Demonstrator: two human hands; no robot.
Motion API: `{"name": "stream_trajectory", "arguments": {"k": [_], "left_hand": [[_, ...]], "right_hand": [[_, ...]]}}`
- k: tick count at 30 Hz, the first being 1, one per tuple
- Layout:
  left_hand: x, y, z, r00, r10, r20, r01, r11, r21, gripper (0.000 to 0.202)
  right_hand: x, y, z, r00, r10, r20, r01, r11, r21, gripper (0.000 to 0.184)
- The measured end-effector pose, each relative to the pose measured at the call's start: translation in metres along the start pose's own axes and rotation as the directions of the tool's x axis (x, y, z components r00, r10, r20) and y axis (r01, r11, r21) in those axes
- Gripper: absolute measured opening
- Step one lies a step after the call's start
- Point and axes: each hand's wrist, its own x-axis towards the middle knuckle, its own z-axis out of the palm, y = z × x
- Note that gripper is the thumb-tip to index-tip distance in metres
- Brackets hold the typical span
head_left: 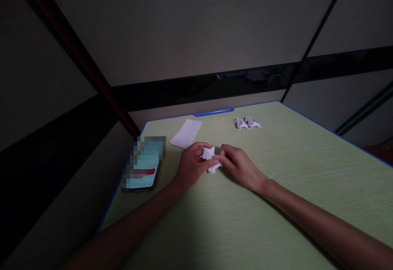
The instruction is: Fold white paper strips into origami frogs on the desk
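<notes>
A small folded white paper figure (209, 155) is held between both hands just above the pale green table (276, 188). My left hand (192, 165) curls around its left side, fingers closed on it. My right hand (238, 164) pinches its right edge with thumb and fingertips. Part of the paper is hidden behind my fingers.
A flat white sheet of paper (186, 133) lies behind my left hand. Two finished folded paper figures (246, 123) sit near the table's far edge. A phone (143, 163) with a lit screen rests at the table's left edge. The table has a blue rim (213, 112).
</notes>
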Motion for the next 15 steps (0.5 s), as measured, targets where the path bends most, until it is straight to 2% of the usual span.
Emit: {"name": "stream_trajectory", "arguments": {"k": [3, 7, 11, 15], "left_hand": [[0.0007, 0.0014, -0.0002, 1.0, -0.007, -0.019, 0.007, 1.0, -0.016, 0.035], [0.002, 0.003, -0.0008, 0.998, -0.01, -0.057, 0.007, 0.999, -0.045, 0.035], [0.0023, 0.0031, -0.0008, 0.998, -0.007, -0.068, 0.004, 0.999, -0.033, 0.035], [0.0013, 0.0025, 0.0, 0.998, -0.001, -0.061, 0.001, 1.0, 0.0, 0.034]], "right_hand": [[0.0024, 0.003, -0.0019, 0.998, 0.05, 0.031, -0.054, 0.986, 0.16, 0.029], [0.0063, 0.004, -0.0072, 0.992, 0.08, 0.095, -0.109, 0.926, 0.362, 0.028], [0.0066, 0.0027, -0.0092, 0.983, 0.068, 0.173, -0.132, 0.91, 0.393, 0.025], [0.0041, 0.0041, -0.0073, 0.983, 0.054, 0.178, -0.115, 0.928, 0.355, 0.025]]}}
